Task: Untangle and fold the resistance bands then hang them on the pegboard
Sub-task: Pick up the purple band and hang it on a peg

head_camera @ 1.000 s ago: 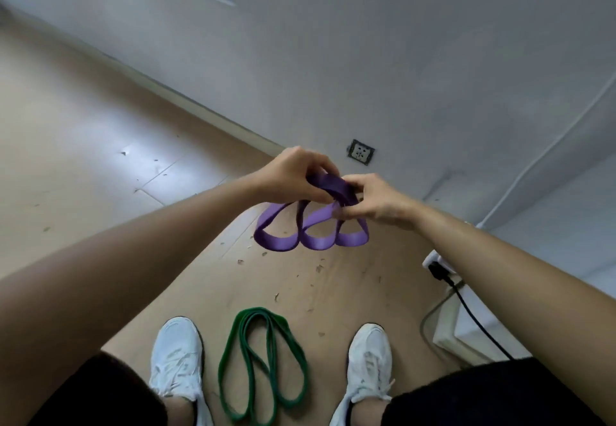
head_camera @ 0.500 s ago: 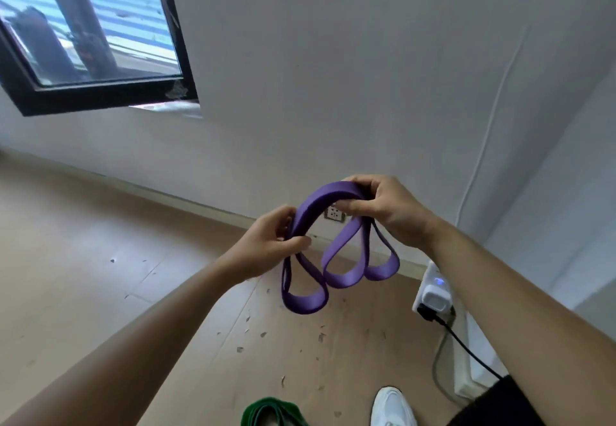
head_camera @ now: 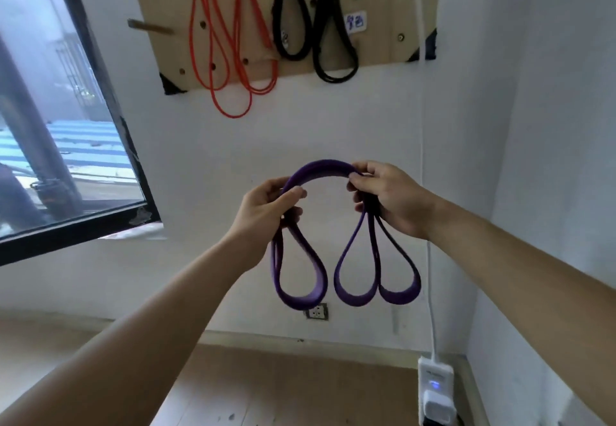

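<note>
A folded purple resistance band (head_camera: pixel 320 168) arches between my two hands in front of the white wall. My left hand (head_camera: pixel 266 209) grips its left end, from which one loop hangs down. My right hand (head_camera: pixel 388 197) grips the right end, and two loops dangle below it. Higher up on the wall is a wooden pegboard (head_camera: pixel 373 9) with an orange band (head_camera: pixel 230 42) and a black band (head_camera: pixel 313 19) hanging on it. A bare wooden peg (head_camera: pixel 150 26) sticks out at the board's left side.
A dark-framed window (head_camera: pixel 100 99) is at the left. A wall socket (head_camera: pixel 317 311) sits low behind the band. A white power strip (head_camera: pixel 435 392) with a blue light lies in the floor corner at the right, its cable running up the wall.
My view has lifted from the floor to the wall, so the pegboard shows and the green band on the floor is out of view. Both hands rose and drew apart, spreading the purple band.
</note>
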A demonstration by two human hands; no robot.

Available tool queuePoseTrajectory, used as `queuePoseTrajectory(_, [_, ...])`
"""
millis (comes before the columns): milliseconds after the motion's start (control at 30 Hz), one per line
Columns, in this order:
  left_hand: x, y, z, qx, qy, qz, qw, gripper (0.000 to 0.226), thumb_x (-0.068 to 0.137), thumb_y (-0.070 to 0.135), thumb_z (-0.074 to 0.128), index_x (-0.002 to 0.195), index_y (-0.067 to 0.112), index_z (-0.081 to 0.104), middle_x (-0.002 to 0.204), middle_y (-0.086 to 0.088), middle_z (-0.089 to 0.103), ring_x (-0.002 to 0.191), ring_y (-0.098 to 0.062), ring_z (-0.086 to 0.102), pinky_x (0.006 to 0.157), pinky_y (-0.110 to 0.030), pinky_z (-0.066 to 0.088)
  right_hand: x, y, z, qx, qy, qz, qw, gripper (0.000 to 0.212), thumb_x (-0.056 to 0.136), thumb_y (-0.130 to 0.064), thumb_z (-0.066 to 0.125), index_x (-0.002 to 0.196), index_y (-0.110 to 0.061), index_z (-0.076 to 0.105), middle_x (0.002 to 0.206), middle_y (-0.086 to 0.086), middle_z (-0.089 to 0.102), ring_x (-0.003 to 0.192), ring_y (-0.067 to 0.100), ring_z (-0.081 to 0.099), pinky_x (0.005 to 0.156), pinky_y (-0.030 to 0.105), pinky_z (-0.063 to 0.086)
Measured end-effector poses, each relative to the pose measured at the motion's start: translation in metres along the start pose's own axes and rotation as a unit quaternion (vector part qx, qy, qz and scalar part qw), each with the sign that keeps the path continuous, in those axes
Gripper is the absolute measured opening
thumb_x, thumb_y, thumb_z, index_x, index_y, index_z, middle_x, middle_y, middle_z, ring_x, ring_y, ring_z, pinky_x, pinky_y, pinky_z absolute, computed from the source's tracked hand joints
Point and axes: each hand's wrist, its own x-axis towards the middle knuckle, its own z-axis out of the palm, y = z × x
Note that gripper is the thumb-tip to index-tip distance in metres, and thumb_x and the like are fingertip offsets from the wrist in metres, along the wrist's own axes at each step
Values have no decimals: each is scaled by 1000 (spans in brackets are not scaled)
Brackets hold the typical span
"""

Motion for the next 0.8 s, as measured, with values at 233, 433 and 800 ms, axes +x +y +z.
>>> queuePoseTrajectory(233, [46,54,17,81,-6,65,995,23,95,19,68,118,16,67,106,-11,72,91,-23,70,88,-36,61,35,-69,-28,33,45,-35,998,14,103,-19,55,106,-9,65,87,3,55,74,14,48,74,31,42])
queuePoseTrajectory(433, [95,101,55,84,-7,123,989,17,99,20,63,115,17,67,101,-8,70,83,-17,69,82,-35,60,68,-110,-38,86,166,-89,978,15,104,-19,53,99,-13,67,80,1,52,65,12,43,63,26,37])
queuePoseTrajectory(800, [133,112,89,-6,36,228,973,21,100,17,61,120,17,68,97,-1,72,78,-12,67,78,-31,60,88,-121,-72,80,184,-138,970,26,103,-24,51,123,-10,60,90,3,56,71,14,47,69,30,40])
